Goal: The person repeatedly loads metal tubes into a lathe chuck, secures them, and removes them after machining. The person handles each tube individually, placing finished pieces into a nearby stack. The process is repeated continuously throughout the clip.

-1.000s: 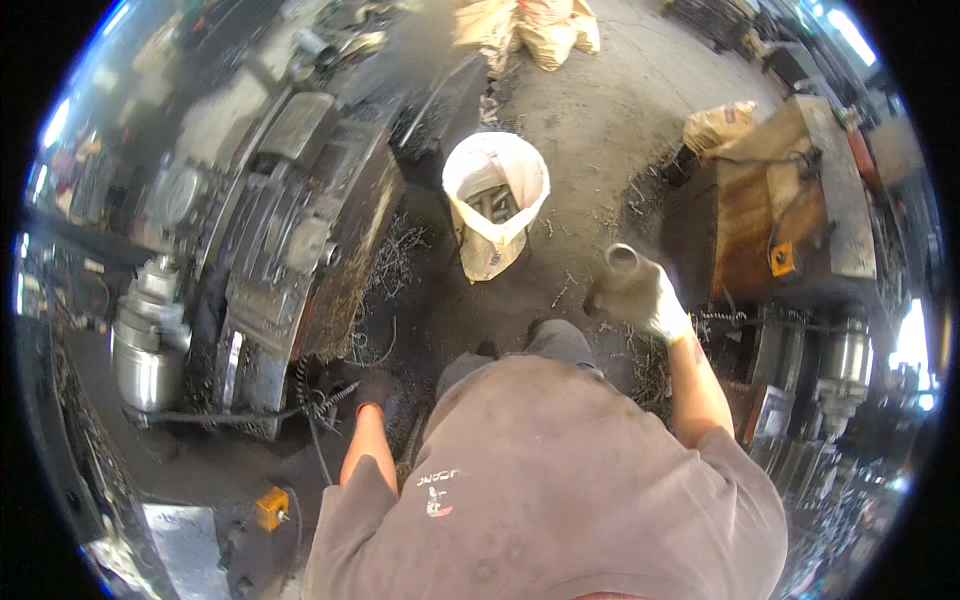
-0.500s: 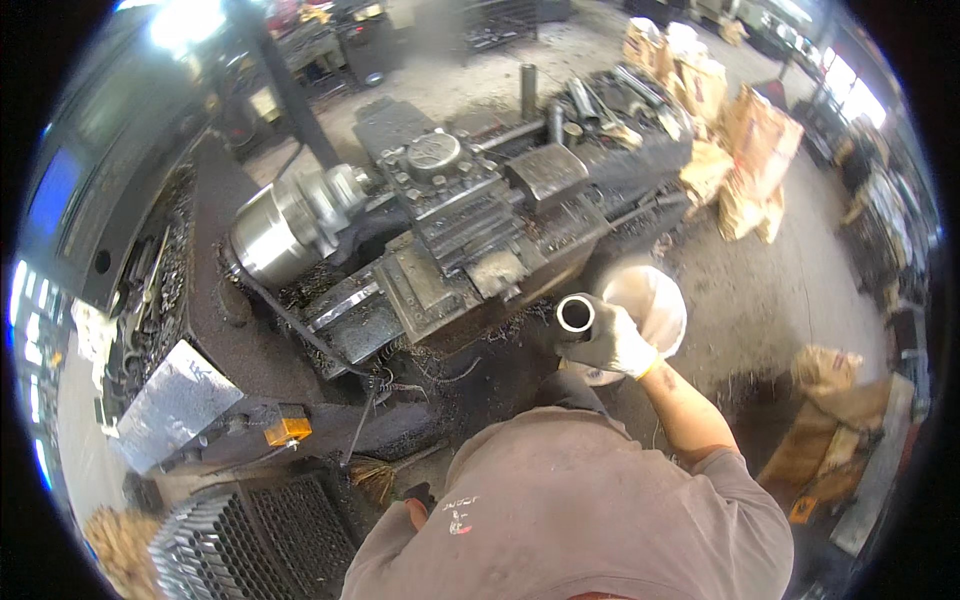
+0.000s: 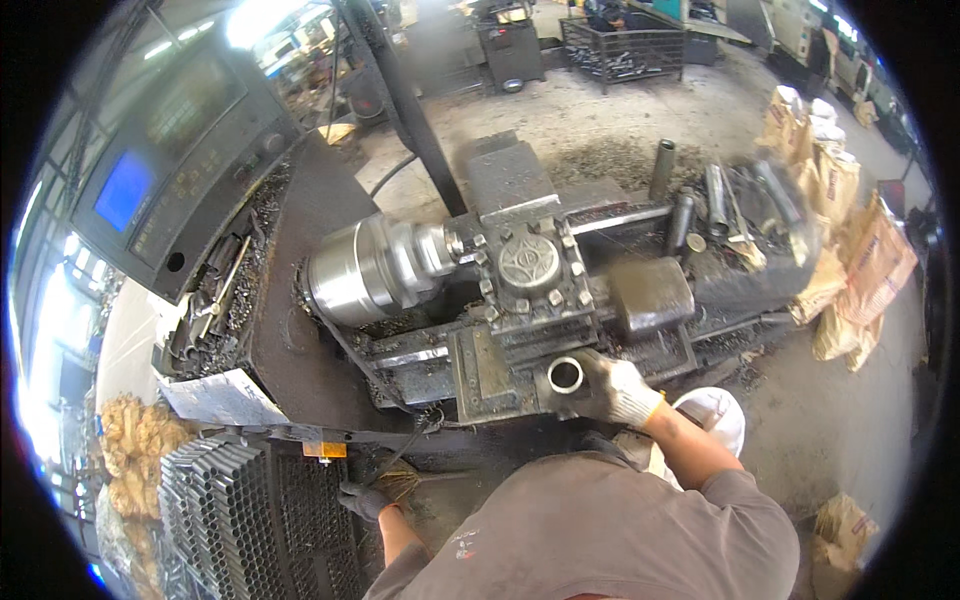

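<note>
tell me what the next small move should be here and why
Probably move the left hand slightly left, toward the stacked tubes: it is close beside that stack and no tube shows in it, while the right hand grips a metal tube, its open end facing up toward the camera.

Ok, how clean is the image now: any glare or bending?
Head view: white glare at the ceiling light and windows, upper left and far left; head view: fisheye bending toward the black border; head view: the rim of the tube in the right hand reads clearly.
</note>
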Tool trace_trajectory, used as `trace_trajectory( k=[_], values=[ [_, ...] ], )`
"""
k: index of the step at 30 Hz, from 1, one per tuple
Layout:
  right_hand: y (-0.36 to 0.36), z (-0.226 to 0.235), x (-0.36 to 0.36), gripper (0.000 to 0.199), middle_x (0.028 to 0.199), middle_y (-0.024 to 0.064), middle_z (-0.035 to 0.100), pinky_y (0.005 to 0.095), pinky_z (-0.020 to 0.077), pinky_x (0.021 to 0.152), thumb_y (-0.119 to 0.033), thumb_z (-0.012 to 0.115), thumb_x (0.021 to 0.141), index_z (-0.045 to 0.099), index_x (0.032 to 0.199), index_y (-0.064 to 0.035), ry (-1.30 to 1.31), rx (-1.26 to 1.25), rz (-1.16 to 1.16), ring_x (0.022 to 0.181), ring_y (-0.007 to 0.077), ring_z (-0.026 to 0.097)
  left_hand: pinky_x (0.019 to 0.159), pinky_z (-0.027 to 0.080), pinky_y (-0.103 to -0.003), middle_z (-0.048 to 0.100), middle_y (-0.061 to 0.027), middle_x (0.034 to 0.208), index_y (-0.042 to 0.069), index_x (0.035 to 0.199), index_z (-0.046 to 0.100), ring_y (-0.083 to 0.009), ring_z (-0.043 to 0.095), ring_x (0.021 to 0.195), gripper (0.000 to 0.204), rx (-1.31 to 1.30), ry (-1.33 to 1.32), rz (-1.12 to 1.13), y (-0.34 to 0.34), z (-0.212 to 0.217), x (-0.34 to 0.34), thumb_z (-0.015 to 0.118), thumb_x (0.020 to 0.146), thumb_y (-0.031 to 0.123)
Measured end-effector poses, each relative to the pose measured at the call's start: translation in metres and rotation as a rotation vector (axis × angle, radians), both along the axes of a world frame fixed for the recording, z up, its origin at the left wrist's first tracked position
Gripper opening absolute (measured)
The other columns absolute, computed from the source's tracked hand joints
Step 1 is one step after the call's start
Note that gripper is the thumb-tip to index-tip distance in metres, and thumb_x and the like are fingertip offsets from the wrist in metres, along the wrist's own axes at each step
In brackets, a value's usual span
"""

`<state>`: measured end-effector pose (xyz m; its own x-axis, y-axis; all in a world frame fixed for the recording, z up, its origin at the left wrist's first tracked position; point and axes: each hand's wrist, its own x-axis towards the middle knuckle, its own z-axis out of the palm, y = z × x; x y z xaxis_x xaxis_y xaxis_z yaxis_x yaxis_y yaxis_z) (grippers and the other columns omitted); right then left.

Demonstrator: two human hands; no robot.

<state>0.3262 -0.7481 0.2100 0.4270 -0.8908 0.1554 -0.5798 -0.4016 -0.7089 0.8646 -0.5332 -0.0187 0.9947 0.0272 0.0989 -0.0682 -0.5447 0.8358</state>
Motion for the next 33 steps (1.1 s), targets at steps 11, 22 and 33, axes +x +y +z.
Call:
trace_trajectory(
  k=[11, 22, 33],
  values=[
    [-0.16, 0.057, -0.097, 0.021, 0.105, 0.0186, 0.078, 0.0392, 0.0586, 0.088, -0.013, 0.074, 0.088, 0.078, 0.104, -0.0003, -0.297, 0.018, -0.063, 0.097, 0.0257, 0.076, 0.099, 0.052, -0.047, 0.065, -0.0271, 0.132, -0.003, 0.141, 0.06, -0.0421, 0.064, 0.117, 0.052, 0.067, -0.16, -0.357, -0.012, 0.027, 0.066, 0.054, 0.11, 0.039],
    [-0.451, -0.095, -0.058, 0.03, 0.104, 0.0207, 0.079, 0.0445, 0.061, 0.084, -0.022, 0.071, 0.085, 0.08, 0.109, -0.006, 0.961, -0.51, -0.029, 0.099, 0.0337, 0.078, 0.084, 0.054, -0.05, 0.075, -0.0179, 0.108, 0.008, 0.118, 0.073, -0.0345, 0.071, 0.094, 0.039, 0.39, 0.364, -0.332, 0.069, -0.023, -0.081, 0.054, 0.106, 0.039],
    [-0.426, 0.042, 0.14, 0.036, 0.094, 0.0139, 0.078, 0.0395, 0.0594, 0.073, -0.04, 0.076, 0.088, 0.079, 0.105, -0.0086, 0.704, -0.313, 0.699, 0.081, 0.0255, 0.072, 0.087, 0.053, -0.049, 0.074, -0.0186, 0.111, 0.008, 0.117, 0.072, -0.0351, 0.069, 0.1, 0.037, 0.549, 0.515, -0.716, 0.067, -0.139, -0.093, 0.053, 0.105, 0.038]
  ],
)
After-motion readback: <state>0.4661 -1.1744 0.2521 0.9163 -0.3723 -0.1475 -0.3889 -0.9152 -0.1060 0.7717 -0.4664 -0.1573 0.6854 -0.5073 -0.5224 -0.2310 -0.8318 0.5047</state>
